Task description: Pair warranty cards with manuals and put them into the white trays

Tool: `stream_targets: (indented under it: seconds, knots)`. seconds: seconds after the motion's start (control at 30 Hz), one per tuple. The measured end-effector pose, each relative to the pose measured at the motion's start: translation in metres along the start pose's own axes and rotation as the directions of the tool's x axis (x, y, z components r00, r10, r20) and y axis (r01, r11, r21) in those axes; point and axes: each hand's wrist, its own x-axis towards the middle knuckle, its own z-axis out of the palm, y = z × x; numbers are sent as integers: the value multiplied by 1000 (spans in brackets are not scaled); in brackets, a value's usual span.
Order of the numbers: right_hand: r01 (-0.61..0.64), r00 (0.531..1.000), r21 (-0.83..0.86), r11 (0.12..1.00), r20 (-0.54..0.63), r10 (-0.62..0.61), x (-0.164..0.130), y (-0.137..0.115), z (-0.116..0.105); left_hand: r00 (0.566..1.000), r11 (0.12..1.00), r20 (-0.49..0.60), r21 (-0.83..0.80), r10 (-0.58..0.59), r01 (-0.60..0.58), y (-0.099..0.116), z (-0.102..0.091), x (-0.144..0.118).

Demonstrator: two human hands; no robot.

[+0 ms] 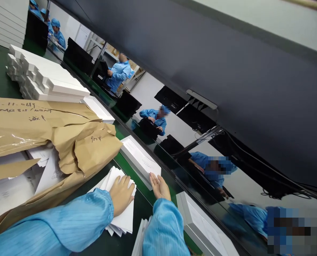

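My left hand (pixel 122 195) lies flat on a fanned stack of white folded papers (pixel 123 223), fingers spread over the top sheets. To its right, my right hand (pixel 160 186) is palm-up with fingers stretched out. Its fingertips are at the near end of a shallow white box (pixel 137 165). A white printed sheet (pixel 144 160) lies inside that box; whether my fingers touch the sheet or only the box edge, I cannot tell. Below my right sleeve, another bundle of white papers (pixel 140 236) is partly hidden.
A torn brown paper package (pixel 94 153) with white papers inside lies on the left. Behind it are stacked white boxes (pixel 51 76). Another open white box (pixel 201 224) sits right on the green belt (pixel 122 161). Several co-workers in blue work beyond, under a grey overhead panel (pixel 201 49).
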Motion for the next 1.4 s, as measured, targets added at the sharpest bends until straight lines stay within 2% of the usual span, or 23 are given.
stream_targets:
  seconds: [0.17,0.2,0.23,0.3,0.37,0.4,0.5,0.6,0.7,0.8,0.93,1.07,1.17,1.23,1.27,1.33,1.4]
  knots:
    - [9,995,-164,986,99,7,-51,6,-17,1000,1000,31,10,3,-3,-2,3,1]
    - [43,991,-261,964,132,-8,-60,8,-20,999,1000,41,14,-6,5,-3,4,1]
    - [104,985,-394,913,165,-41,-66,10,-24,999,1000,47,19,-17,16,-3,6,1]
    - [241,968,-666,706,214,-128,-70,13,-31,998,999,53,32,-24,22,-4,8,1]
    - [281,956,-831,480,199,-215,-60,14,-37,998,999,60,41,-14,11,-4,9,1]
    - [254,956,-866,431,159,-244,-52,14,-39,998,999,62,44,-9,6,-4,9,2]
    - [163,959,-928,335,70,-274,-21,13,-38,998,999,63,52,0,-3,-4,8,2]
    - [104,974,-961,256,46,-221,4,15,-33,998,998,60,62,2,-5,-3,7,2]
    - [85,984,-977,195,52,-170,15,20,-31,999,998,51,63,-2,-2,-3,7,1]
    - [113,981,-983,143,88,-170,15,24,-37,999,998,48,61,-3,1,-3,9,1]
    - [181,973,-975,130,159,-165,11,17,-50,998,999,60,52,2,-6,-4,8,2]
    - [226,967,-952,205,193,-167,-13,0,-54,997,1000,82,29,6,-8,-5,4,5]
    - [319,944,-900,296,274,-183,-62,-2,-44,996,1000,86,4,3,-4,-6,2,6]
    - [439,898,-812,384,380,-222,-105,8,-32,997,1000,74,-9,-2,2,-6,1,7]
    - [467,884,-790,397,416,-212,-126,15,-26,998,1000,64,-18,-2,3,-6,0,7]
    - [434,901,-816,382,388,-196,-161,30,-15,999,999,51,-53,8,-5,-6,-2,7]
    - [377,926,-802,464,327,-186,-179,40,-10,999,994,49,-107,20,-15,-5,-6,7]
